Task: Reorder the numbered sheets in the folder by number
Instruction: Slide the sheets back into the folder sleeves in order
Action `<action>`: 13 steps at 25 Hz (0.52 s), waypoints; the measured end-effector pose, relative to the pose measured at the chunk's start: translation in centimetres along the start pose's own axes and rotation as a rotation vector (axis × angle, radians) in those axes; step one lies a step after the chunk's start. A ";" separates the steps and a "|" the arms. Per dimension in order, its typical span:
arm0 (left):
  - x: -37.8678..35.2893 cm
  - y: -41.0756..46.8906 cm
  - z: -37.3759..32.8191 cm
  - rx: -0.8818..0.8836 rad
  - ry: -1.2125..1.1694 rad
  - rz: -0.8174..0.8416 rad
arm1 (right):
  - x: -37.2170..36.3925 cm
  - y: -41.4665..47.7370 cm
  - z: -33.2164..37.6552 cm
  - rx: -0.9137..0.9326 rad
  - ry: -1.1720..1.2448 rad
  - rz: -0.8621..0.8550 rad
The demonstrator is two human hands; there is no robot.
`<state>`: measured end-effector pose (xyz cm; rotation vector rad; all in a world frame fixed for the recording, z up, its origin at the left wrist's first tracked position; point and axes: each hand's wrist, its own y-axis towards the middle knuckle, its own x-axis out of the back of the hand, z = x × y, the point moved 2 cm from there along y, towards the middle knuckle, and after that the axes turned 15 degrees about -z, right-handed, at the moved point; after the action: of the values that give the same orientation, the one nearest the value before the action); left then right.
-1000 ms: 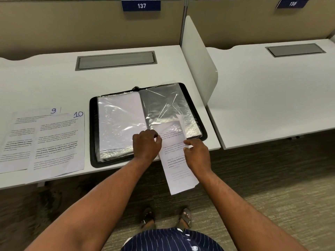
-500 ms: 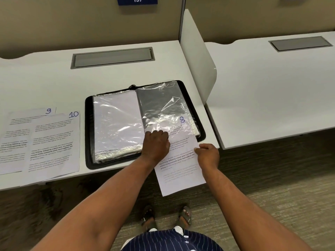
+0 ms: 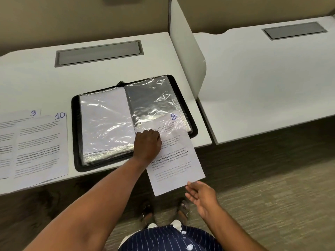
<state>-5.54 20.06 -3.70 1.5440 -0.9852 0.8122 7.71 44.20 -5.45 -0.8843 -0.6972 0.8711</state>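
While sheet 8 [image 3: 175,160] sits half-sleeved in folder [image 3: 75,134], left hand [image 3: 147,144] curled at sleeve [image 3: 155,98] mouth, grasp unclear, right hand [image 3: 201,196] slack-fingered by sheet's 5 o'clock corner

The person is wearing a dark navy garment [image 3: 163,240] with thin white pinstripes, showing at the bottom centre of the frame. Small white buttons [image 3: 190,247] are lining its front. Both arms are showing bare from the lower frame edge up to the left hand [image 3: 147,144] and the right hand [image 3: 201,198]. Dark strappy sandals [image 3: 184,210] are covering the feet just above the garment.
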 end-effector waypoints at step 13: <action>0.7 0.0 -0.3 -0.001 -0.034 -0.013 | -4.5 -0.6 1.8 0.019 0.079 0.084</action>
<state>-5.23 20.21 -3.09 1.5659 -0.9994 0.7785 4.32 40.70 -4.84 -0.9307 -0.5862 0.9112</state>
